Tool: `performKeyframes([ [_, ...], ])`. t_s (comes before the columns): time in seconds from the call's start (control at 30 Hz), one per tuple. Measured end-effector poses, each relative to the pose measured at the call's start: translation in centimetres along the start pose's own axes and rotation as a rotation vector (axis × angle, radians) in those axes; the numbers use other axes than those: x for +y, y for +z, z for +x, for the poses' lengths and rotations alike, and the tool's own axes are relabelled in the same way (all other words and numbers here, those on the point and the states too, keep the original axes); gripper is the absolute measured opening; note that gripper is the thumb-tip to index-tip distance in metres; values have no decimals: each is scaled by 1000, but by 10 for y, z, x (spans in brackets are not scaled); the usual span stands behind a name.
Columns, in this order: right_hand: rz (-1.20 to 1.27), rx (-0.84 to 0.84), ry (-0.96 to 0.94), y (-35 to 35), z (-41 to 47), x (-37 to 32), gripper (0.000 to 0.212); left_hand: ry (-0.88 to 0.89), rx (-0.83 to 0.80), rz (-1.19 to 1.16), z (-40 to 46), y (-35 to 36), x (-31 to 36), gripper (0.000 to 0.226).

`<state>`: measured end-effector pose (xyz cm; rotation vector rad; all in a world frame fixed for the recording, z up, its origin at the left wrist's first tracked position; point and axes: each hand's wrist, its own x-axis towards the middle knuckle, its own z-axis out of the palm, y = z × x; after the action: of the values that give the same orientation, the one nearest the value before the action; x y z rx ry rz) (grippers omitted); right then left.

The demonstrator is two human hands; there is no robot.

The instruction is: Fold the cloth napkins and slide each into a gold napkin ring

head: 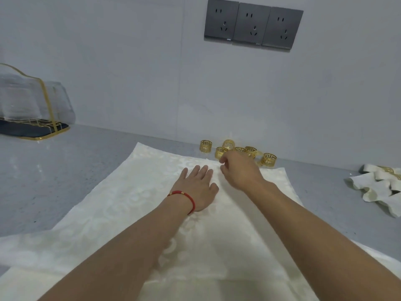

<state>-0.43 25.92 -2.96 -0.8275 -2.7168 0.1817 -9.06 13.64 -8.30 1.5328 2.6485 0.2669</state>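
Head cam: both hands on a white napkin, gold rings just behind.

From my remote seat I see the cream patterned napkin point(121, 205) spread flat on a grey counter point(54, 174), w/ more cloth under it near the front edge. Left hand point(197, 187), red cord bracelet point(184, 197) on the wrist, lies flat on the napkin, fingers straight. Right hand point(238, 170) is at the napkin's far edge, fingers curled w/ thumb and fingertips close together; can't tell whether it's pinching cloth. Loose gold napkin rings point(238, 152) cluster by the wall, just beyond that hand. Far right: pile of finished napkins in rings point(377, 187). Far left: clear gold-trimmed holder point(28, 101). Three dark wall sockets point(252, 23) above.
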Motion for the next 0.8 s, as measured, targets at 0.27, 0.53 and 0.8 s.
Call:
performKeyframes([
  [0.27, 77, -77, -34, 39, 63, -8, 17, 18, 45, -66, 0, 0, -1, 62],
  [0.53, 196, 53, -141, 34, 34, -5, 7, 1, 26, -118, 0, -1, -2, 71],
  [0.8, 257, 79, -233, 48, 10, 6, 31, -172, 113, -402, 11, -29, -10, 52],
])
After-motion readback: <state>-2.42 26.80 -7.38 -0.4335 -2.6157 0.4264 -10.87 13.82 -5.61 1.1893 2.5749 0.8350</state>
